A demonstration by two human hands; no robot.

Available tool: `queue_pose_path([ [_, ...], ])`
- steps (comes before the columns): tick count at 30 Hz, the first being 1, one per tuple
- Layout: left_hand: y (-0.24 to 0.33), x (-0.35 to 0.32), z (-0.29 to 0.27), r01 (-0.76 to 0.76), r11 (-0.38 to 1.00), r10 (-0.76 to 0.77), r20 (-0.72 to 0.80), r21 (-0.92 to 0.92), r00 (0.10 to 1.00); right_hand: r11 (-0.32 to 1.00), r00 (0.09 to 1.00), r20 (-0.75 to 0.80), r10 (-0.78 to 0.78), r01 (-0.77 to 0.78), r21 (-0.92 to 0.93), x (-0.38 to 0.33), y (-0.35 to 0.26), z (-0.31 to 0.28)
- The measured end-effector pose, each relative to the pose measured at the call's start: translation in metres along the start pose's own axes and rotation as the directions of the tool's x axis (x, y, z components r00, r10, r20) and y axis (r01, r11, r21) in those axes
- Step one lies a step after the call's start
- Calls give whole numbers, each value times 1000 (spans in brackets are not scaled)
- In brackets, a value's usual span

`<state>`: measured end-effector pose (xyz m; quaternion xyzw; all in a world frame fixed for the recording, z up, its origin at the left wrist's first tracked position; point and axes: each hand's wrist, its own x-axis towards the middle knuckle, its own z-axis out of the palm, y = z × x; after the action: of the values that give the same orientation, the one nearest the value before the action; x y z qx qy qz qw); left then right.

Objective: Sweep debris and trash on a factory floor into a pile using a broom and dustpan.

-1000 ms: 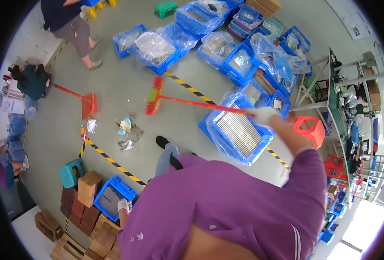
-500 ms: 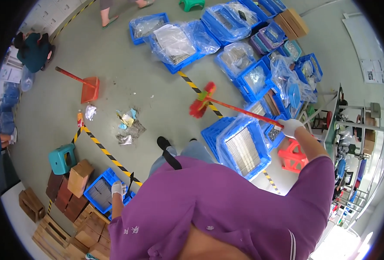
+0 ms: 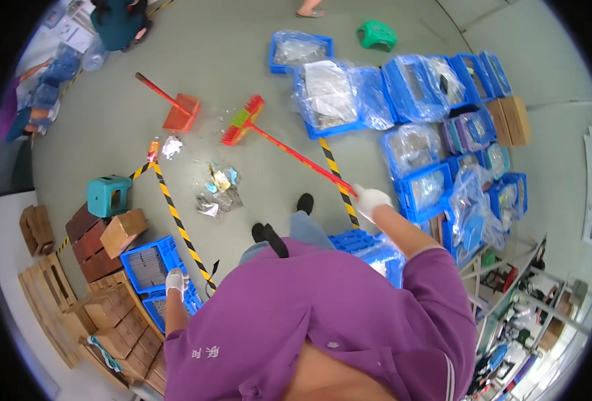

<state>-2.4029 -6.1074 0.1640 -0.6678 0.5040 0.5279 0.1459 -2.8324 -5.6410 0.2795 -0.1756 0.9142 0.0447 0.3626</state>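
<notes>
My right hand (image 3: 371,201), in a white glove, is closed around the end of a broom's red handle (image 3: 296,158). The broom head (image 3: 243,121), with red and yellow-green bristles, is at the floor beyond a small litter heap (image 3: 225,190) of paper scraps, foil and grey dirt. My left hand (image 3: 176,281), also gloved, hangs beside blue crates (image 3: 150,267) with loosely bent fingers and nothing visible in it. A red dustpan (image 3: 183,115) with a long handle lies farther off to the left. Crumpled white paper (image 3: 172,147) and an orange bottle (image 3: 153,151) are nearer than the dustpan.
Plastic-covered blue crates (image 3: 329,100) crowd the right side. A teal stool (image 3: 108,196), cardboard boxes (image 3: 123,232) and a wooden pallet (image 3: 52,307) stand at left. Yellow-black tape (image 3: 175,217) marks the floor. A green stool (image 3: 377,35) is far off; co-workers (image 3: 118,23) are at far left.
My right hand has swung the broom leftward and away, so its head is now near the dustpan, past the litter heap. My view has turned and shifted; my feet have stepped.
</notes>
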Motion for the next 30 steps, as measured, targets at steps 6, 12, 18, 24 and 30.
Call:
queue_pose_path([
  [6,-55,-6,44,233,970,-231,-45,64,972,994,987,163,2,15,-108,-33,81,-41],
  [12,10,-35,126,3,995,2,41,-102,999,995,967,246,-59,75,-58,76,67,-14],
  [18,133,-13,137,-8,928,7,-3,-373,1000,989,982,116,-148,148,4,202,-45,-72],
  [24,320,48,109,170,485,261,328,-858,908,988,956,255,-144,155,-24,199,-36,-147],
  [30,564,114,86,320,95,169,332,-943,928,964,925,298,-237,262,-48,295,-77,-149],
])
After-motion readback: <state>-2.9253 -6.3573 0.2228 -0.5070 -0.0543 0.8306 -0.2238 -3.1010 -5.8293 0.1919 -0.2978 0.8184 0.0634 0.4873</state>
